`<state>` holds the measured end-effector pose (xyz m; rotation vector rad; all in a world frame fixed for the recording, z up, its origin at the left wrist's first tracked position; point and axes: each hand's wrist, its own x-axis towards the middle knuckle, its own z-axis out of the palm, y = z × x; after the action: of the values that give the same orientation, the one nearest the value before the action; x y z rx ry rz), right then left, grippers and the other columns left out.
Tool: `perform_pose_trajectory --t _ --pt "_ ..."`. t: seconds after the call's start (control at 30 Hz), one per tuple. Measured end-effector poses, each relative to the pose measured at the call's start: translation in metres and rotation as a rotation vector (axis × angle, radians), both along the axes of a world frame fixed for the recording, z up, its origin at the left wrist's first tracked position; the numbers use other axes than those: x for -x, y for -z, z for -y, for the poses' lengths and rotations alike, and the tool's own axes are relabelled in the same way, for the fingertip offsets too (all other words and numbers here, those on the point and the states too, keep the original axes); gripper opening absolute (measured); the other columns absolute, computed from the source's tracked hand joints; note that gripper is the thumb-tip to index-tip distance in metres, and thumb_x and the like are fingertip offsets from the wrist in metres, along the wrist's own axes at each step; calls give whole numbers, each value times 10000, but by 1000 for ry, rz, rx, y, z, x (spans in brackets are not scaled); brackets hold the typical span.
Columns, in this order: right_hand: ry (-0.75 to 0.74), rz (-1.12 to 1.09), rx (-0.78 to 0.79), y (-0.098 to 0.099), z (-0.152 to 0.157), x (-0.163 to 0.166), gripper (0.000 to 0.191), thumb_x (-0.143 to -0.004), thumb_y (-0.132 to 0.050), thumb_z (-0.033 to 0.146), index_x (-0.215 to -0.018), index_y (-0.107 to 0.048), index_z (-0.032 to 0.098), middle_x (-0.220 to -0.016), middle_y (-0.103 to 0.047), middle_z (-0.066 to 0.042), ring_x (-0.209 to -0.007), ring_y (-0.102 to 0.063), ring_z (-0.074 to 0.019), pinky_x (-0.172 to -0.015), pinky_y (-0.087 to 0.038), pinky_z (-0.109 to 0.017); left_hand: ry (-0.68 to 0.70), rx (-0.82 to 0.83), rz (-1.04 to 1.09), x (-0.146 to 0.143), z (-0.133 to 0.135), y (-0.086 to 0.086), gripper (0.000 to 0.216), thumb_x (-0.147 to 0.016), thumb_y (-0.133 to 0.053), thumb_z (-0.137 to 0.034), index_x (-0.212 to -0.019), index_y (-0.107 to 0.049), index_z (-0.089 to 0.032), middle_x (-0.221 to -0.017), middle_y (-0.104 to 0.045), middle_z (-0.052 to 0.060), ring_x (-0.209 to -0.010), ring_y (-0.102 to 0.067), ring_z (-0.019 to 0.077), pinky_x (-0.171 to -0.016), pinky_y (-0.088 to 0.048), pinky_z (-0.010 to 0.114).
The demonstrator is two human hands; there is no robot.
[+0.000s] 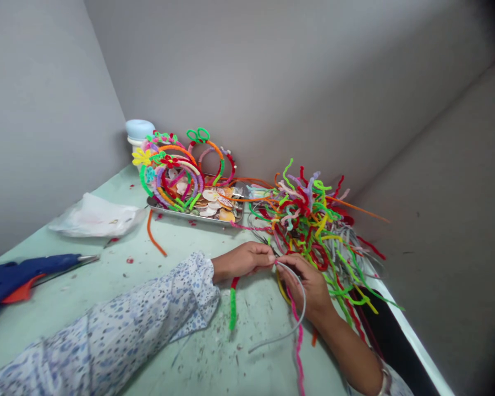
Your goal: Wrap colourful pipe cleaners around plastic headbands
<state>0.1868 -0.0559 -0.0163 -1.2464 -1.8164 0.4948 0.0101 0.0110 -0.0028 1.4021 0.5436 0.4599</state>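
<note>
A thin grey headband curves between my hands, its free end bending down over the table. My left hand pinches its other end, thumb and fingers pressed together. A pink pipe cleaner hangs from that end, with a small pink turn around the band showing at the fingertips. My right hand closes on the band and the pink pipe cleaner beside my left fingertips. Under my left wrist lies a green and red pipe cleaner piece. My palms and some fingertips are hidden.
A metal tray bears finished colourful headbands and flat decorations. Right of it spreads a tangled pile of pipe cleaners. A blue glue gun, a plastic bag and an orange piece lie left. Walls enclose the table.
</note>
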Motion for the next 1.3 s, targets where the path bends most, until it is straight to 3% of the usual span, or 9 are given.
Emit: perform_pose_trajectory --t 0.23,0.73,1.07,1.3 --pt "5 30 19 0 -1 0 127 -852 -535 218 -955 -610 218 -858 -616 -31 -777 -587 -163 -709 -468 -274 -11 -22 -12 2 2 -2 197 -788 -493 -342 -726 -494 -155 -558 -370 -55 -429 -310 53 -386 -240 200" --pt "35 -29 106 3 -1 -3 112 -849 -540 281 -861 -606 191 -728 -582 -6 -628 -552 -138 -580 -440 -245 -21 -191 -104 1 7 -1 326 -844 -450 -456 -732 -477 -151 -555 -397 -52 -437 -348 50 -418 -267 196" --pt "32 17 88 -1 0 -2 104 -846 -534 263 -849 -603 185 -716 -581 -5 -614 -539 -132 -578 -429 -236 -64 -218 -167 0 8 0 271 -823 -452 -398 -747 -525 -149 -531 -377 -62 -436 -336 61 -427 -244 203" --pt "32 50 49 3 0 -1 92 -844 -532 236 -877 -602 187 -779 -596 -20 -686 -561 -143 -640 -439 -246 -82 -301 -173 -1 8 -4 177 -808 -441 -267 -737 -548 -145 -546 -399 -59 -508 -358 66 -511 -281 189"
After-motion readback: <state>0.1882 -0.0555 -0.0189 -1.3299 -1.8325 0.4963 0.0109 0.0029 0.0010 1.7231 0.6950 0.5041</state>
